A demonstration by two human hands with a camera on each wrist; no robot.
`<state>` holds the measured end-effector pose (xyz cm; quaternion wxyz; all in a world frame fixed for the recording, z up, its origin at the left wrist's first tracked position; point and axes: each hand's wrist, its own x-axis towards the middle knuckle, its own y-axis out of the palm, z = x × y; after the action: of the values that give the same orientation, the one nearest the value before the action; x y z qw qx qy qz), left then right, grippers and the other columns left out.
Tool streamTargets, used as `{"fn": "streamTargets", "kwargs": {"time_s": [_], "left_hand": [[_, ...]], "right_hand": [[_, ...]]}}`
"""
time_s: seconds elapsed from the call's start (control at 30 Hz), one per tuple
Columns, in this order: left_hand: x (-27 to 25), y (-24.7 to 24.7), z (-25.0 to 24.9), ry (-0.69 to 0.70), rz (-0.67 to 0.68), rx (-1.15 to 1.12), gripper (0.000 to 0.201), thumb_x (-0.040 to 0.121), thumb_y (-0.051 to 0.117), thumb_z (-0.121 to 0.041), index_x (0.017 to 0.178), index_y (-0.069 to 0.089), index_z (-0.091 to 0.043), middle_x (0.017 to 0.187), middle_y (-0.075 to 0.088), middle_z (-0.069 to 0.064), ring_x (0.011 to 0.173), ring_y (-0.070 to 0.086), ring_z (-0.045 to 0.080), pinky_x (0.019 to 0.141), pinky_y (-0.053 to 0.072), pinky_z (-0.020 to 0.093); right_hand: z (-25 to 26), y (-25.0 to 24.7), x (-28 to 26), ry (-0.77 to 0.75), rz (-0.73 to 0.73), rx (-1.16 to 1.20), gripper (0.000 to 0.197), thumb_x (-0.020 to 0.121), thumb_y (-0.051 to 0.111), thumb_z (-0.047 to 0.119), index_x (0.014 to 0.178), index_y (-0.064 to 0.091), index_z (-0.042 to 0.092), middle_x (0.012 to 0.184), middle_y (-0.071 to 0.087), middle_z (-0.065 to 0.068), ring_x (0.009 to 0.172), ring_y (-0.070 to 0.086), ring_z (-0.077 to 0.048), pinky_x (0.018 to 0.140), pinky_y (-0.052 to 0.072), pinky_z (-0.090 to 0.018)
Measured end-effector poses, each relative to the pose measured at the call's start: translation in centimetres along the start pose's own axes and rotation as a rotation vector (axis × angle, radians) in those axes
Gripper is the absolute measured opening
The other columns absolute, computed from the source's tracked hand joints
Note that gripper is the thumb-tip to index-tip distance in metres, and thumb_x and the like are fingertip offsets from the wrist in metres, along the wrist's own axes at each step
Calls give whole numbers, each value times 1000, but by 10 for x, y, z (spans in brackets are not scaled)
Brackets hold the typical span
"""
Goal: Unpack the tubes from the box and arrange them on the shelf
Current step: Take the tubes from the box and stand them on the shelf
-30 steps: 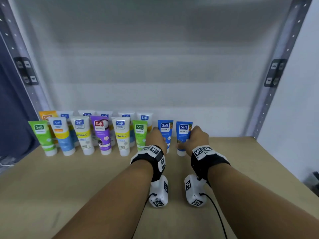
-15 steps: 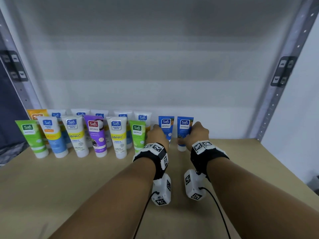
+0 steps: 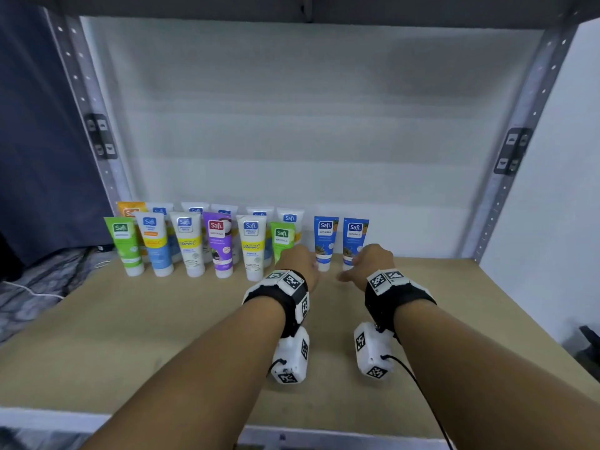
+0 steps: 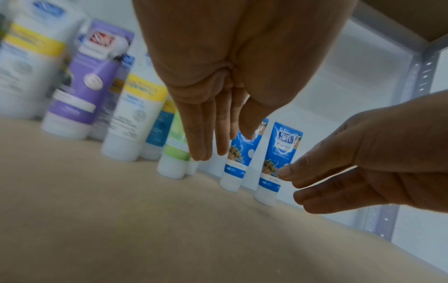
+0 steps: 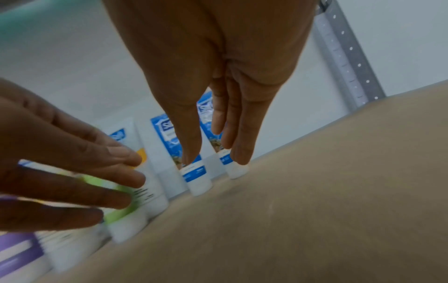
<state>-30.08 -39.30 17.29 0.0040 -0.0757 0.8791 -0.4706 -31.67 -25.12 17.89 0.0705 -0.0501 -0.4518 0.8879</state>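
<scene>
The two blue plastic tubes (image 3: 325,241) (image 3: 354,241) stood cap-down at twelve o'clock on the wooden shelf (image 3: 130,336), and the left hand (image 3: 300,264) and right hand (image 3: 370,264), both slack-fingered and empty, risked toppling them if nudged.

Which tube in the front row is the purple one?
The purple tube stands fourth from the left in the front row, between two white tubes with yellow bands. It is the only one with a red logo patch.

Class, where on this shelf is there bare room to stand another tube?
Free: the board between the right blue tube and the right upright, and the front strip. Crowded: two rows from the green tube to the left blue tube.
</scene>
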Motion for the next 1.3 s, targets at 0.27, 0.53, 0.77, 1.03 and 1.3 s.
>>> {"fn": "streamTargets", "kwargs": {"time_s": [0.27,0.53,0.77,1.03,1.3], "left_hand": [[-96,-57,59,2,-78,94,27,85,61,-22,110,64,-11,115,62,12,108,59,31,89,49,32],[-203,-92,159,-124,-68,149,17,78,64,-19,88,72,-9,97,71,13,93,66,32,84,55,36],[-278,-59,272,-231,-14,210,13,77,58,-16,75,70,-11,81,70,12,82,66,33,75,57,40],[-339,34,426,-566,304,274,26,83,63,-18,106,65,-7,111,65,15,104,63,34,91,50,37],[-399,103,524,-887,542,211,41,87,62,-18,126,57,-7,133,55,14,121,55,33,96,50,40]], "right_hand": [[38,25,-105,-212,134,-17,43,66,85,30,101,69,11,106,66,-6,98,64,-21,85,51,-28],[85,88,-229,-424,286,9,23,67,85,21,79,71,7,71,70,-4,66,68,-20,73,59,-33],[92,194,-306,-578,492,-170,16,70,78,17,79,75,5,80,74,-9,72,70,-23,75,58,-33],[46,341,-336,-511,854,-521,27,69,81,18,93,74,7,99,72,-8,96,68,-25,87,55,-34],[-39,484,-351,-549,1143,-763,35,67,82,17,98,65,16,102,63,-9,92,64,-32,80,54,-35]]}}
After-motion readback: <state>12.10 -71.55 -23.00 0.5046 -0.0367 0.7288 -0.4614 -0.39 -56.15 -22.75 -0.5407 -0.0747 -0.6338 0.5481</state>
